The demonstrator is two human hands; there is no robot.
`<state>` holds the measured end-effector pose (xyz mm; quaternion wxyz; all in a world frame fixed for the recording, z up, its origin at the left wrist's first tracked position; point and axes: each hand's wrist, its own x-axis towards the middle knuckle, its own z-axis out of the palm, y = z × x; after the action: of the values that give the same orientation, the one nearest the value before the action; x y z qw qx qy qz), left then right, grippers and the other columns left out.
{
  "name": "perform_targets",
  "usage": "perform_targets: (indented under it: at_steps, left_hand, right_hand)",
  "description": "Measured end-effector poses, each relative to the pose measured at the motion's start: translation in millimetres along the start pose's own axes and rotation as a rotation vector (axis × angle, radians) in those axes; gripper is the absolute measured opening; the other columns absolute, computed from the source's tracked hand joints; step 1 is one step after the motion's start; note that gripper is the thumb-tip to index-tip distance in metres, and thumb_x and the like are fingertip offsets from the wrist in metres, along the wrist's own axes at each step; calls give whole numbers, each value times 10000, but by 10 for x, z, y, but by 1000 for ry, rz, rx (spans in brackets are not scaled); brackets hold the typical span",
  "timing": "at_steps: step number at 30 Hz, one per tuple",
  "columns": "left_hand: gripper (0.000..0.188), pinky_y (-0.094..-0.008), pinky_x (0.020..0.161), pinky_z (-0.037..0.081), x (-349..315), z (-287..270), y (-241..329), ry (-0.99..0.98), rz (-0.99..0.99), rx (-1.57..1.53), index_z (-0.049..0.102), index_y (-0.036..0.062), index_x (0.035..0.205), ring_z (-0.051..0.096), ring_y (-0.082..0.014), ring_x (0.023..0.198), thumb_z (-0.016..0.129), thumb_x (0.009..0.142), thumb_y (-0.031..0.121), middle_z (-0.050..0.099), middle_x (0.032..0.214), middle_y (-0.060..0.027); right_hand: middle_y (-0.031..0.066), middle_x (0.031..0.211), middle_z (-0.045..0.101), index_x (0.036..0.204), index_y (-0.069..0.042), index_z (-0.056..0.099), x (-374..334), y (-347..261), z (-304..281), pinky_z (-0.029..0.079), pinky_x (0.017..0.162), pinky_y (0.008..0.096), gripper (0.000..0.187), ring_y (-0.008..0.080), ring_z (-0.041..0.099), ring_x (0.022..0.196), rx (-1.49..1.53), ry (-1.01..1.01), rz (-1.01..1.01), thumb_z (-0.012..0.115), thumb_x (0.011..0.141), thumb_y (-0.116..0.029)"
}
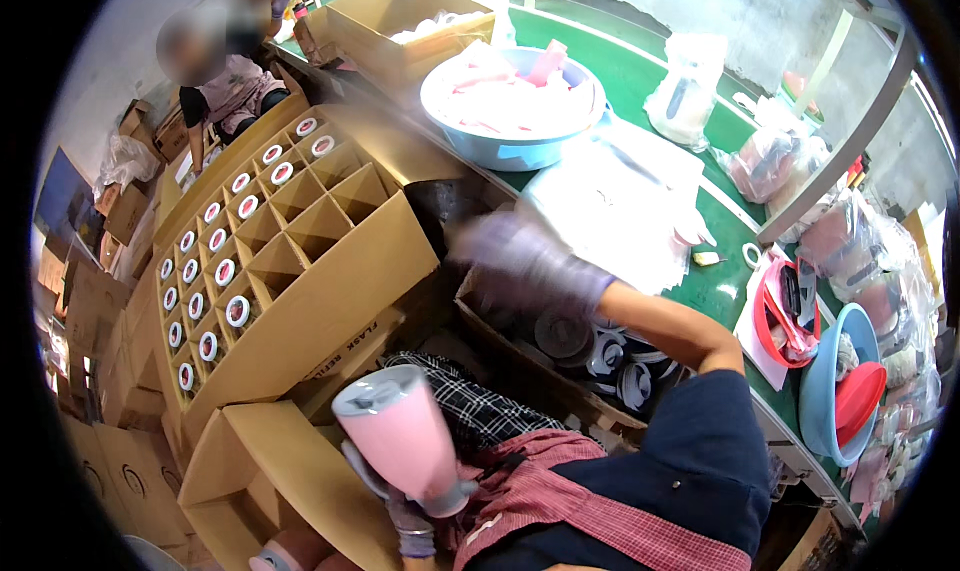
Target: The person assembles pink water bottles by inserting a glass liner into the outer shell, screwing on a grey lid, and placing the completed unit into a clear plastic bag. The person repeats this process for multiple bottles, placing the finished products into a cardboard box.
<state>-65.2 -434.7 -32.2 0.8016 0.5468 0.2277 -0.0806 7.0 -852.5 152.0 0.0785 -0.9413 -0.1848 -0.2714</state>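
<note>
My left hand (408, 519), in a grey-purple glove, is wrapped round a pink flask (408, 436) with grey ends and a grey handle. The flask is tilted in front of my apron, its wide grey end up. My right hand (525, 261), gloved too, is smeared by motion, so its fingers cannot be made out. It hovers at the green table's edge, above an open carton (590, 406) of round dark and white plastic parts.
A divided carton (350, 281) with several white-topped flasks stands left. Below it, another open carton (260, 441) holds pink items. A blue basin (490, 156) of pink parts, white sheets (620, 211) and bagged parts lie on the table. A co-worker (235, 91) is at far left.
</note>
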Motion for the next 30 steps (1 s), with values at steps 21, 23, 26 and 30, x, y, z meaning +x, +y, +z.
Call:
perform_targets:
  at_steps: [21, 23, 26, 30]
  left_hand:
    - [292, -310, 988, 480, 768, 1441, 1541, -681, 554, 709, 698, -4, 1163, 651, -176, 1090, 557, 1026, 212, 719, 1140, -98]
    - [326, -303, 971, 486, 779, 1974, 1459, -797, 588, 784, 670, 8, 1224, 644, -170, 1061, 554, 1039, 251, 712, 1121, -78]
    - [163, -307, 891, 526, 1022, 2338, 1246, -848, 791, 607, 635, 22, 1101, 628, -150, 922, 647, 971, 119, 657, 904, -25]
    - [38, -290, 860, 549, 1664, 2038, 1029, -567, 409, 503, 611, 52, 899, 643, -135, 923, 606, 920, 21, 650, 897, -23]
  right_hand:
    - [-3, 765, 603, 855, -95, 618, -151, 417, 588, 457, 544, 250, 152, 88, 564, 639, 1530, 511, 1112, 671, 980, -164]
    - [3, 780, 628, 921, -85, 659, 140, 39, 790, 477, 553, 263, 100, 110, 587, 648, 1484, 307, 1040, 672, 975, -168]
    - [-24, 855, 644, 940, -50, 675, 413, -480, 1194, 461, 708, 237, 134, 58, 554, 782, 1660, 209, 845, 638, 994, -167]
    - [0, 951, 629, 1048, -67, 621, 518, -542, 1547, 527, 867, 301, 173, 114, 619, 884, 2048, 402, 924, 624, 1017, -237]
